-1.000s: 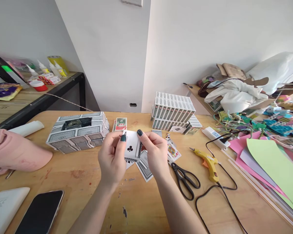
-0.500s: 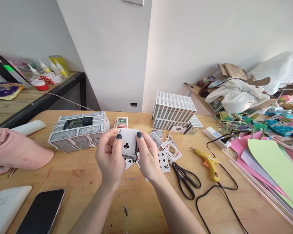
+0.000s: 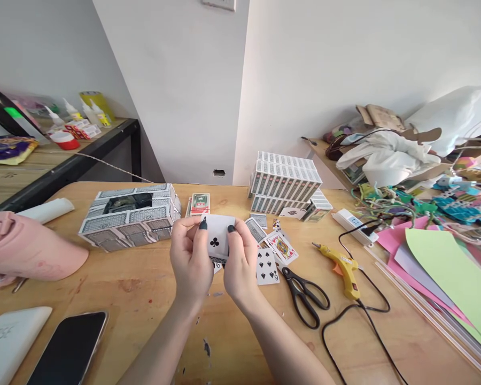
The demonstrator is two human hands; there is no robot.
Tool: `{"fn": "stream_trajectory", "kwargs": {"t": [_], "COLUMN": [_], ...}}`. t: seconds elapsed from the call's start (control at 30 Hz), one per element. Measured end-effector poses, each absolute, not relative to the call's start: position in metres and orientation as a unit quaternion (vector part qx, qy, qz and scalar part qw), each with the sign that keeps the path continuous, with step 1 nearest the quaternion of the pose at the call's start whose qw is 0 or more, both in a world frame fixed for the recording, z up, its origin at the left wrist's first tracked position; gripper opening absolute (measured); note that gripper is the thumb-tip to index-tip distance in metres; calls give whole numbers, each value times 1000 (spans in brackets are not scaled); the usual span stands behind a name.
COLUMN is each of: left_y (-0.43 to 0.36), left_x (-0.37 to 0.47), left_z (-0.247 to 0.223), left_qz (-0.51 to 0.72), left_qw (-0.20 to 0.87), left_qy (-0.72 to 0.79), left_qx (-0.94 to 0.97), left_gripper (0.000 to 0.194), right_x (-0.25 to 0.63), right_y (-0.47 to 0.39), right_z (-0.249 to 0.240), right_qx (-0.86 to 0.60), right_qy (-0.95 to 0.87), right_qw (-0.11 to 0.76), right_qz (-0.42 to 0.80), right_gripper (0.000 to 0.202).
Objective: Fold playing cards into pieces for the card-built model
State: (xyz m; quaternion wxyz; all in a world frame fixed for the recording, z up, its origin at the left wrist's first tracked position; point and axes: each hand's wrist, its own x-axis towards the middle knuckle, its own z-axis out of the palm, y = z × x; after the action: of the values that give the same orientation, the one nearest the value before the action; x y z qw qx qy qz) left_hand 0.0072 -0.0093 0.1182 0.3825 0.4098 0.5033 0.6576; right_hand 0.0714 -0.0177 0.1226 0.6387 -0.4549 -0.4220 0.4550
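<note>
Both hands had drawn closer together since the earlier frame, the left hand (image 3: 192, 262) shifting rightward with the ace of clubs (image 3: 217, 231), while the things on the table (image 3: 136, 299) looked unmoved. Each thumb pressed on the card's face, the left thumb by one side edge and that of the right hand (image 3: 241, 264) by the other; the remaining fingers curled behind, mostly hidden. The card was up off the table, with a patterned strip (image 3: 218, 260) showing under its lower edge; whether the two were joined could not be told. As for progress, the card-covered box (image 3: 130, 231) seemed made up on the sides that showed, while the held piece looked only part-done. Readable writing came to an "A" on the ace and a "6" on the six of spades (image 3: 267, 266); print on the green-and-red card box (image 3: 201, 203) and glue bottles (image 3: 72, 111) was too small to read
</note>
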Motion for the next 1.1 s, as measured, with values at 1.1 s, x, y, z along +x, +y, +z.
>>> {"fn": "stream_trajectory", "kwargs": {"t": [1.1], "left_y": [-1], "left_x": [4], "left_z": [110], "left_qz": [667], "left_qw": [410], "left_qy": [460], "left_qx": [418], "left_gripper": [8], "right_x": [79], "right_y": [-7], "right_z": [117], "right_qx": [-423], "right_qy": [-381], "right_qw": [654], "right_qz": [499], "right_gripper": [10]}}
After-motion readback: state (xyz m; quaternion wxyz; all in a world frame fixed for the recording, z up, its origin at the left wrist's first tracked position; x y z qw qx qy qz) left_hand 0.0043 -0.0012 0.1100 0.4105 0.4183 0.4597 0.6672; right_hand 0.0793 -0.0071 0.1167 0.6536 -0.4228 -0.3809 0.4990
